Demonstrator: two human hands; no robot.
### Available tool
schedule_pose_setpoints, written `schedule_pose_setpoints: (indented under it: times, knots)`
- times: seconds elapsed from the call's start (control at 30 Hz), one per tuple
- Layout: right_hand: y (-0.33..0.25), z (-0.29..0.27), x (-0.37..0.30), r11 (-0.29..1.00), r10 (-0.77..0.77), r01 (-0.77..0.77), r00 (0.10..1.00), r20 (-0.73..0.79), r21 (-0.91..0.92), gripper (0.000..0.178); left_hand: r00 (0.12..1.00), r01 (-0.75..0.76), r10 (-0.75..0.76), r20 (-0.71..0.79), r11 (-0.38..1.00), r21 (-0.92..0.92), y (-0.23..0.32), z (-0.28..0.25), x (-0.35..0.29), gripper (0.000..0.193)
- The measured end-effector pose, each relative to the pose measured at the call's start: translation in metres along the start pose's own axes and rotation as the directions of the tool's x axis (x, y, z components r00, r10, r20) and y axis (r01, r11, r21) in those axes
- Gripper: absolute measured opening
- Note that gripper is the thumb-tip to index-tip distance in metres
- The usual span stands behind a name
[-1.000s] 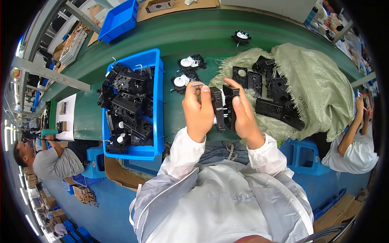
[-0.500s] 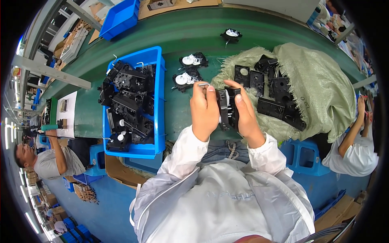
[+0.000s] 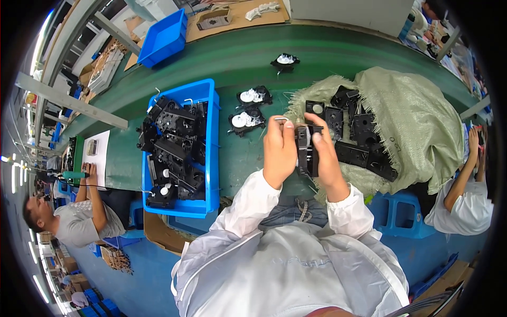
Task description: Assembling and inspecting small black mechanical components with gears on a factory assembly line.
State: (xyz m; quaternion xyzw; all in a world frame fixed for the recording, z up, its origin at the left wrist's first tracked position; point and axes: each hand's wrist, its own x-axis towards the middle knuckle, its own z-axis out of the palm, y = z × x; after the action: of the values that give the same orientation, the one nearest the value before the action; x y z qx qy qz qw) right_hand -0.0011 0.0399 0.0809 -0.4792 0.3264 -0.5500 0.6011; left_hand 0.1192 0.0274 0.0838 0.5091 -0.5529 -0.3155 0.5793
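Both hands meet over the near edge of the green bench (image 3: 232,58). My right hand (image 3: 326,158) grips a black plastic housing part (image 3: 306,150) held upright between the two hands. My left hand (image 3: 280,150) pinches a small metal piece (image 3: 280,120) at the part's upper left corner. Two black assemblies with white gears (image 3: 248,108) lie on the bench just beyond my left hand. More black housings (image 3: 359,134) rest on a pale green woven sack (image 3: 417,119) to the right.
A blue bin (image 3: 211,158) full of black parts stands to the left. One more gear assembly (image 3: 285,62) lies farther back. A second blue bin (image 3: 163,37) and cardboard sit at the far edge. A seated person (image 3: 79,216) works at left, another person (image 3: 465,195) at right.
My hands, with the black part between them, stayed together and shifted slightly right in view. The view shifted a little between frames; the person at left has moved an arm.
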Motion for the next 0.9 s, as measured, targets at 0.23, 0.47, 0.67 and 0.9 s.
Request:
schedule_pose_setpoints:
  times: [0.23, 0.47, 0.67, 0.9]
  knots:
    - [-0.017, -0.022, 0.000, 0.949, 0.006, 0.021, 0.996, -0.085, 0.314, 0.054, 0.907, 0.017, -0.158, 0.391, 0.940, 0.341, 0.045, 0.006, 0.051, 0.029]
    - [-0.016, -0.050, -0.010, 0.719, -0.030, 0.104, 0.992, -0.120, 0.688, 0.059, 0.971, -0.082, -0.137, 0.195, 0.577, 0.813, -0.052, 0.008, 0.217, 0.045]
    - [-0.010, -0.061, -0.035, 0.754, 0.003, 0.106, 0.986, -0.165, 0.649, 0.062, 0.944, -0.010, -0.298, 0.142, 0.404, 0.915, -0.142, 0.005, 0.262, 0.071]
    - [-0.014, -0.063, -0.046, 0.788, -0.007, 0.112, 0.985, -0.173, 0.606, 0.061, 0.969, -0.149, -0.084, 0.234, 0.557, 0.817, -0.043, 0.010, 0.206, 0.074]
